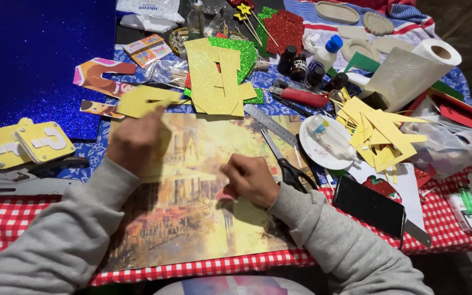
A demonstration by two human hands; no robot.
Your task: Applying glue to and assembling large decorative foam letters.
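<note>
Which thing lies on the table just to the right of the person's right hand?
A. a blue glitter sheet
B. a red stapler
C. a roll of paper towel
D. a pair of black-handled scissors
D: the scissors lie on the picture board right beside the right hand; the paper towel roll stands far back, and the blue glitter sheet is at the far left.

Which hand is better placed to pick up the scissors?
Probably the right hand: it rests on the picture board right beside the scissors. The left hand is farther off, lifting a yellow foam piece.
</note>
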